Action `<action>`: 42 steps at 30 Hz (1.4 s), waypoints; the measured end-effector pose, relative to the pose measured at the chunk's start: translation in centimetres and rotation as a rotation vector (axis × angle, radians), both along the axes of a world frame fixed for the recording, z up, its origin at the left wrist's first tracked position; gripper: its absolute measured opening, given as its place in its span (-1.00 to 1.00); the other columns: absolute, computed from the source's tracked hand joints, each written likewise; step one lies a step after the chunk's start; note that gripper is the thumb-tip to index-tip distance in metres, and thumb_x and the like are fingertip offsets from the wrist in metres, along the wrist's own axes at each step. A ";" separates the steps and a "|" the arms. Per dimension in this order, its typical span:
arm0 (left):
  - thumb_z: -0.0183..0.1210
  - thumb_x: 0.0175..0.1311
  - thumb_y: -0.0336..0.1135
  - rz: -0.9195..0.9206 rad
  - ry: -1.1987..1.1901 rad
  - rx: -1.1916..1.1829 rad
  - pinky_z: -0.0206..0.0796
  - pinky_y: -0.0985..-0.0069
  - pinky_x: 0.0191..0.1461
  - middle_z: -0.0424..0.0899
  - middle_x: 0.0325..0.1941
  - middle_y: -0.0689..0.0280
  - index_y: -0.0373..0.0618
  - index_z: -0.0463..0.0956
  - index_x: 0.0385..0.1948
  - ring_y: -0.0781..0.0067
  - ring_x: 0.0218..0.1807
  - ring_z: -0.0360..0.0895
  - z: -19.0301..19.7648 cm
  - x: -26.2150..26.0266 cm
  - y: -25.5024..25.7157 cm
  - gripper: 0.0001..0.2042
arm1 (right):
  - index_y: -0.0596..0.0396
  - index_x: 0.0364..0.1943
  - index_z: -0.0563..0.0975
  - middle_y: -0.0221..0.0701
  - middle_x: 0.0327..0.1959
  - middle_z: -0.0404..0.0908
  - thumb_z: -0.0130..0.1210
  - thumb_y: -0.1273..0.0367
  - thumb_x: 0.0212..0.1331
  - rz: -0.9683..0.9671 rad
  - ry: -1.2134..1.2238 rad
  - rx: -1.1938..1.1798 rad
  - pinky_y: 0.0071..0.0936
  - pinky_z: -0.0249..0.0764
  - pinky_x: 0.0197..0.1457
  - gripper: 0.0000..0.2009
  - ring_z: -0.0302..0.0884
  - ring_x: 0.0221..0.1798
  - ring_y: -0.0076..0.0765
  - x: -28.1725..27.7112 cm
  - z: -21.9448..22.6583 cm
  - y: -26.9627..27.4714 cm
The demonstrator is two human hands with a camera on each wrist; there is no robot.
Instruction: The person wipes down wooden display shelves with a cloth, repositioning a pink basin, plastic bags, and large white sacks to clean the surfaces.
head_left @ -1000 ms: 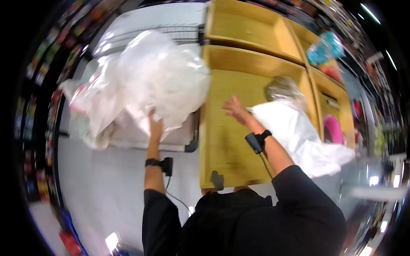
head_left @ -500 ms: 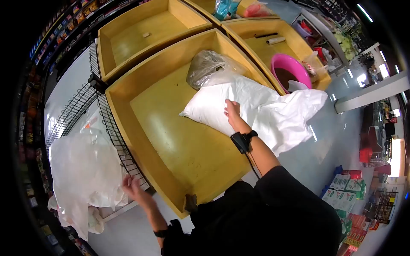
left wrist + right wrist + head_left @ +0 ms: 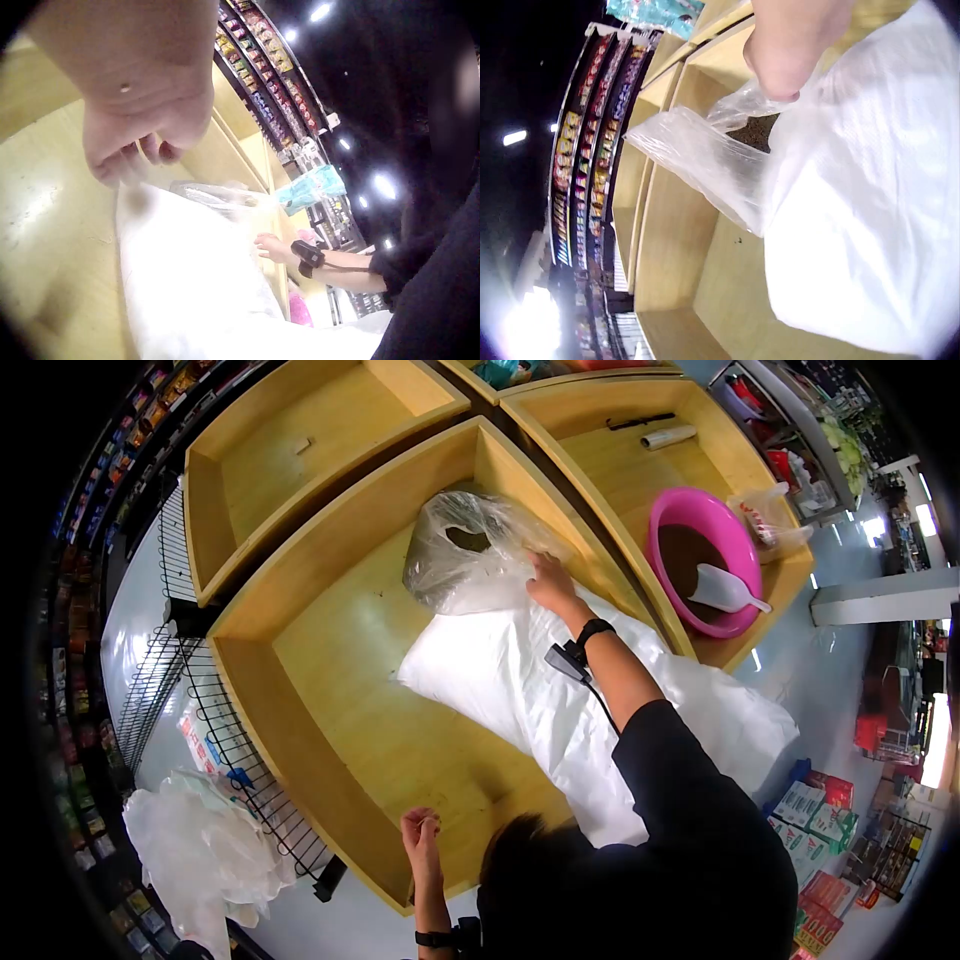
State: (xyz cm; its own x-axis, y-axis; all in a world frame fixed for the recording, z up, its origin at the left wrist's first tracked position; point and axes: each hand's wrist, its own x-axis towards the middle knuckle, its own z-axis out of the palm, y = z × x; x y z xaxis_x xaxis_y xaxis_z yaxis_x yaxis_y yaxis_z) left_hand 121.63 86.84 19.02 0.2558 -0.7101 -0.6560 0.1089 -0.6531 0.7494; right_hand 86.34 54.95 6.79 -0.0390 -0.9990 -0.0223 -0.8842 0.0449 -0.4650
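Note:
In the yellow wooden bin (image 3: 340, 630) lies a large white woven sack (image 3: 520, 670), its far end beside a clear plastic bag (image 3: 450, 575) with an open mouth. Dark grainy stuff (image 3: 757, 133) shows inside the bag in the right wrist view. My right hand (image 3: 552, 582) reaches over the sack and pinches the bag's edge; part of its grip is hidden. My left hand (image 3: 422, 838) hangs over the bin's near side, fingers loosely curled, apart from the sack in the head view.
Right of the bin, a neighbouring bin holds a pink basin (image 3: 668, 520) with a white scoop (image 3: 722, 590) in brown contents. A black wire rack (image 3: 235, 740) and crumpled plastic bags (image 3: 200, 850) stand at left. Another wooden bin (image 3: 300, 470) adjoins at the back.
The view has swung right and closer over the bin. My right hand moved from above the sack to the clear bag's edge; my left left the plastic bags for the bin's near side.

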 end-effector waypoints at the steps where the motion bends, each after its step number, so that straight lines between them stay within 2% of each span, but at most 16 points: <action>1: -0.05 0.17 -0.50 -0.032 0.016 -0.034 0.16 0.65 -0.19 0.44 -0.27 0.35 -0.19 0.34 -0.30 0.60 -0.25 0.32 -0.2 -0.2 -1.1 -0.91 | 0.08 0.05 0.31 -0.12 0.10 0.33 0.02 0.39 -0.16 0.002 -0.005 0.002 -0.25 0.32 0.12 -0.48 0.35 0.08 -0.01 0.4 -1.6 0.1; 3: -0.07 0.17 -0.51 -0.060 0.066 -0.095 0.16 0.65 -0.19 0.44 -0.30 0.35 -0.20 0.35 -0.33 0.60 -0.25 0.33 -1.2 -1.7 -4.4 -0.93 | 0.07 -0.02 0.41 -0.12 0.05 0.39 -0.04 0.33 -0.10 -0.110 0.062 0.059 -0.25 0.28 0.15 -0.56 0.32 0.10 0.00 -0.2 -4.9 -1.2; 5: -0.08 0.18 -0.52 -0.205 0.078 -0.179 0.17 0.64 -0.16 0.44 -0.30 0.34 -0.20 0.34 -0.33 0.59 -0.26 0.33 -0.9 -2.6 -7.0 -0.93 | 0.11 -0.18 0.45 -0.10 -0.13 0.50 -0.04 0.30 -0.09 -0.045 0.087 0.323 -0.22 0.36 0.04 -0.67 0.39 0.03 0.04 -0.2 -1.8 -2.3; 7: -0.08 0.21 -0.52 -0.245 0.037 -0.173 0.19 0.62 -0.11 0.44 -0.30 0.32 -0.21 0.33 -0.33 0.56 -0.24 0.35 -0.1 -4.5 -9.5 -0.95 | 0.17 -0.27 0.51 -0.09 -0.25 0.56 0.00 0.35 -0.16 -0.077 0.071 0.240 -0.23 0.38 0.02 -0.70 0.48 -0.07 0.00 0.5 -0.5 -2.1; 10: -0.11 0.26 -0.55 -0.292 0.141 -0.213 0.22 0.58 -0.04 0.43 -0.29 0.29 -0.24 0.32 -0.33 0.52 -0.20 0.38 -0.8 -5.7 -11.5 -0.96 | 0.19 -0.61 0.49 -0.20 -0.51 0.52 0.06 0.34 -0.10 -0.121 0.010 -0.344 -0.22 0.33 -0.20 -0.83 0.41 -0.39 -0.04 2.0 3.5 -2.3; 13: -0.12 0.25 -0.55 -0.256 0.165 -0.199 0.23 0.57 -0.04 0.43 -0.29 0.29 -0.24 0.32 -0.33 0.51 -0.20 0.38 -1.8 -6.4 -11.1 -0.95 | 0.21 -0.63 0.44 -0.20 -0.55 0.50 0.12 0.32 -0.10 -0.098 -0.335 -0.519 -0.28 0.32 -0.23 -0.78 0.41 -0.42 -0.08 3.1 4.6 -2.8; 14: -0.12 0.25 -0.55 -0.244 0.160 -0.191 0.23 0.57 -0.04 0.43 -0.29 0.29 -0.24 0.32 -0.33 0.51 -0.20 0.38 -2.2 -6.5 -10.5 -0.95 | 0.22 -0.58 0.43 -0.18 -0.51 0.51 0.14 0.24 -0.09 -0.167 -0.761 -0.178 -0.34 0.33 -0.24 -0.72 0.45 -0.39 -0.12 3.4 4.5 -2.6; 17: -0.13 0.24 -0.56 -0.208 0.232 -0.210 0.23 0.56 -0.04 0.43 -0.29 0.30 -0.24 0.31 -0.33 0.51 -0.20 0.38 -3.2 -6.0 -8.1 -0.95 | 0.22 -0.48 0.46 -0.17 -0.45 0.53 0.15 0.19 -0.08 -0.217 -0.957 0.168 -0.38 0.35 -0.22 -0.68 0.49 -0.34 -0.17 5.8 5.0 -2.6; 18: -0.12 0.23 -0.56 -0.189 0.245 -0.150 0.23 0.56 -0.06 0.43 -0.28 0.30 -0.23 0.31 -0.33 0.52 -0.20 0.38 -3.6 -5.8 -7.1 -0.94 | 0.21 -0.45 0.46 -0.14 -0.41 0.55 0.13 0.18 -0.07 -0.176 -0.661 0.103 -0.30 0.35 -0.19 -0.68 0.51 -0.28 -0.10 7.1 5.4 -2.1; 21: -0.10 0.21 -0.54 -0.138 0.271 -0.073 0.23 0.58 -0.10 0.43 -0.29 0.32 -0.21 0.32 -0.34 0.53 -0.20 0.39 -4.1 -5.4 -4.6 -0.95 | 0.22 -0.47 0.45 -0.09 -0.37 0.55 0.08 0.19 -0.03 0.084 -0.434 -0.122 -0.21 0.34 -0.21 -0.69 0.49 -0.26 0.02 9.1 3.2 -1.1; 25: -0.08 0.23 -0.49 -0.110 0.264 -0.023 0.22 0.60 -0.13 0.45 -0.31 0.34 -0.20 0.33 -0.34 0.54 -0.22 0.41 -2.5 -5.3 -3.6 -0.97 | 0.15 -0.45 0.50 -0.17 -0.45 0.58 -0.04 0.23 0.04 -0.183 -0.492 -0.106 -0.19 0.36 -0.23 -0.75 0.49 -0.30 0.05 9.9 3.7 -1.1; 27: -0.09 0.24 -0.48 -0.086 0.240 -0.102 0.21 0.62 -0.16 0.46 -0.31 0.34 -0.18 0.34 -0.33 0.54 -0.24 0.41 -2.2 -5.1 -3.4 -0.96 | 0.14 -0.60 0.47 -0.24 -0.58 0.55 -0.13 0.21 0.11 -0.225 -0.669 -0.088 -0.25 0.35 -0.33 -0.69 0.49 -0.45 -0.06 9.5 5.1 -0.9; 35: -0.09 0.22 -0.42 0.021 0.362 -0.167 0.19 0.62 -0.16 0.48 -0.30 0.39 -0.11 0.34 -0.28 0.59 -0.21 0.42 -1.1 -2.7 -1.7 -0.91 | 0.16 -0.66 0.35 -0.42 -0.70 0.34 -0.16 0.27 0.16 -0.157 -0.900 -0.229 -0.48 0.20 -0.44 -0.68 0.25 -0.57 -0.50 13.2 14.6 1.7; 38: -0.09 0.23 -0.41 0.018 0.381 -0.262 0.20 0.59 -0.11 0.46 -0.27 0.37 -0.13 0.32 -0.21 0.55 -0.19 0.41 -2.0 -0.9 0.1 -0.87 | 0.00 -0.66 0.28 -0.60 -0.62 0.22 -0.11 0.32 0.17 -0.226 -0.993 -0.176 -0.62 0.06 -0.43 -0.74 0.09 -0.50 -0.65 15.7 20.0 4.2; 41: -0.09 0.29 -0.28 -0.082 0.301 -0.367 0.23 0.47 0.00 0.46 -0.10 0.25 -0.17 0.24 0.00 0.43 -0.06 0.41 -3.2 0.3 2.0 -0.70 | 0.05 -0.68 0.24 -0.56 -0.63 0.18 -0.14 0.36 0.15 -0.024 -1.005 -0.422 -0.56 0.02 -0.43 -0.74 0.04 -0.54 -0.59 17.3 26.4 6.3; 42: -0.11 0.30 -0.13 -0.039 0.519 -0.196 0.21 0.37 0.07 0.41 0.01 0.17 -0.18 0.16 0.08 0.31 0.01 0.38 -2.2 0.6 1.7 -0.59 | 0.05 -0.65 0.29 -0.56 -0.61 0.21 -0.12 0.36 0.17 0.047 -1.012 -0.497 -0.60 0.02 -0.42 -0.76 0.06 -0.53 -0.61 17.5 28.8 6.9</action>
State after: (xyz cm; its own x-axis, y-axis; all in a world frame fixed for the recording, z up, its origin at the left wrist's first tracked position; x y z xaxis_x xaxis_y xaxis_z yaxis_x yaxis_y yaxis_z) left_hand 122.27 88.52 16.80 -0.0944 -0.8342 -0.5433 0.4745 -0.5175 0.7121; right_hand 103.84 61.85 35.56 -0.1905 -0.9060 0.3779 -0.0862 -0.3680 -0.9258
